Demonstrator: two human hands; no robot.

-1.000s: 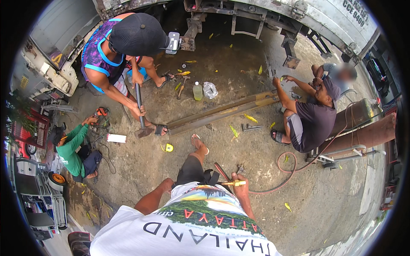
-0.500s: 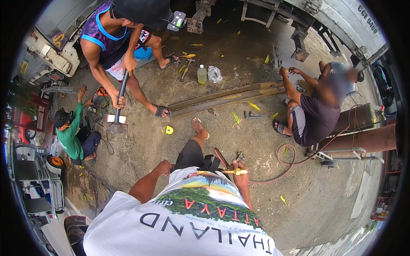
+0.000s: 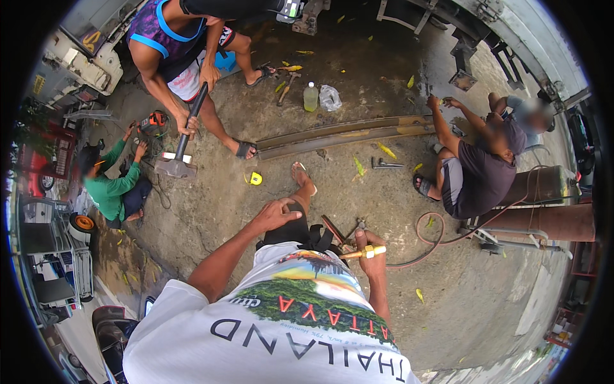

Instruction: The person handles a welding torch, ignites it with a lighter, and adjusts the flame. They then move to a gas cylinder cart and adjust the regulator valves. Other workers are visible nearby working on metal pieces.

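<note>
My right hand (image 3: 373, 256) is closed around a gas cutting torch (image 3: 354, 255), its brass fittings showing beside my thumb. It is held at waist height, close to my white printed shirt. Some dark metal parts, too small to make out, show just past my fingers. My left hand (image 3: 276, 216) lies with its fingers stretched out on my dark-clad thigh and holds nothing. On the concrete ahead of my sandalled foot lies a long rusty steel channel (image 3: 345, 139). A yellow tape measure (image 3: 256, 178) rests on the ground left of that foot.
At front left a co-worker grips a sledgehammer (image 3: 176, 168); another in green crouches by a red power tool (image 3: 155, 120). Two people sit at right near gas cylinders (image 3: 556, 221) on a cart. A hose (image 3: 422, 238) loops across the ground. A bottle (image 3: 311, 98) and hammer (image 3: 288, 88) stand beyond the channel.
My left hand has moved forward and right onto my thigh. My right hand has shifted slightly right and up with the torch. The green-clad person's arm has come down.
</note>
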